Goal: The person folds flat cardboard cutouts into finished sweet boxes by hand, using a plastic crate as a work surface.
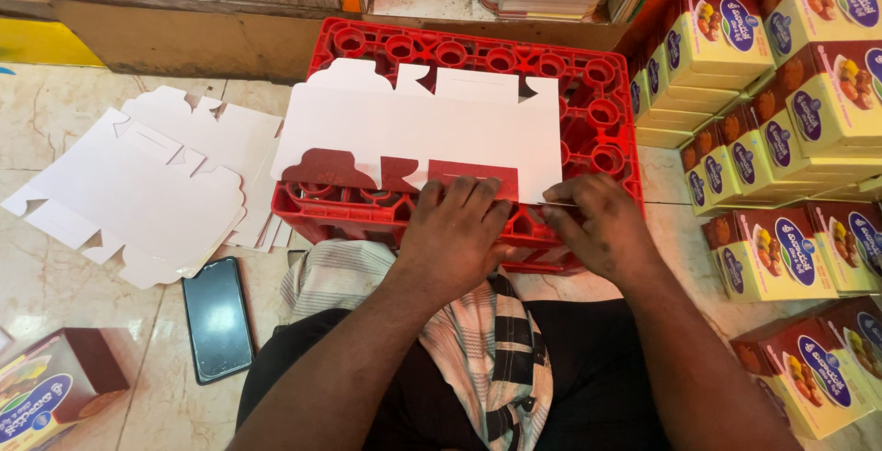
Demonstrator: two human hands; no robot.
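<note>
A flat die-cut carton blank (413, 129), white side up with dark red flaps folded over along its near edge, lies on an upturned red plastic crate (597, 111). My left hand (450, 231) presses its fingers on the red flap at the blank's near edge. My right hand (597, 226) pinches the blank's near right corner. Both hands rest on the crate's front edge.
A loose pile of white carton blanks (138, 185) lies on the tiled floor at left. A black phone (217, 318) lies beside my knee. Several folded yellow and red boxes (790, 129) are stacked at right; another box (46, 387) sits bottom left. A striped cloth (487, 341) covers my lap.
</note>
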